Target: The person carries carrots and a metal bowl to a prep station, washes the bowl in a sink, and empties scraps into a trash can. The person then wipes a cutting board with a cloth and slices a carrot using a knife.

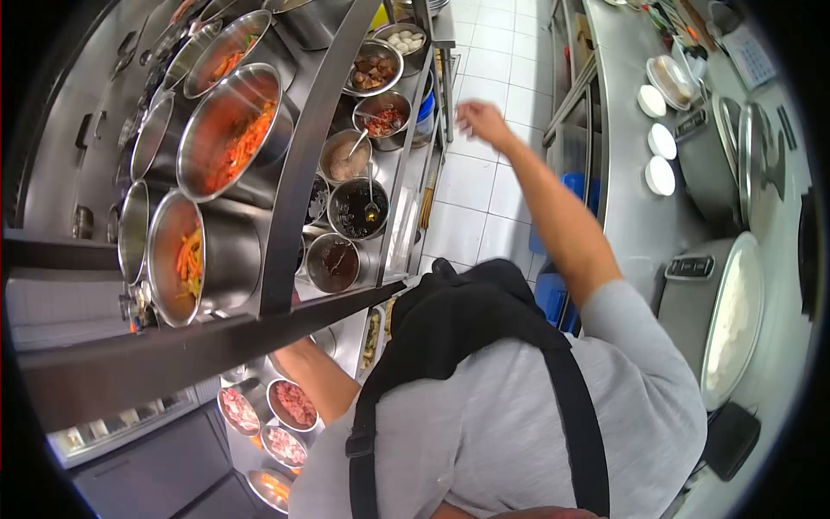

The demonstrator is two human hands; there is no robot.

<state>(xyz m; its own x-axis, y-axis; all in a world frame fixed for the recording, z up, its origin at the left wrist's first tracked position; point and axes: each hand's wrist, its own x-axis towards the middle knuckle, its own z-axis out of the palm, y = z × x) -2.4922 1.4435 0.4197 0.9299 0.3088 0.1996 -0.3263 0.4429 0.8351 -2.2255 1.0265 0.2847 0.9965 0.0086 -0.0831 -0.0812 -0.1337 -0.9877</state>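
Note:
My right hand [480,121] is over the tiled aisle, touching nothing, its fingers loosely curled and slightly apart. Nothing shows in it. My left forearm [322,376] reaches under the dark metal shelf beam [207,342], which hides the hand and anything it holds. Near that forearm are bowls of raw meat [296,403] and a tray of food [372,337]. Beyond the beam stand a pot of dark brown sauce [334,262], a pot of black liquid [358,209] with a ladle, and a pot of pale paste [346,159] with a spoon.
Steel pots of sliced carrots [246,143] and orange strips [188,259] stand on the upper left shelf. The right counter [635,190] bears white bowls [660,176], a plastic container [673,82] and a large cooker of rice [733,320]. White floor tiles [458,229] lie between.

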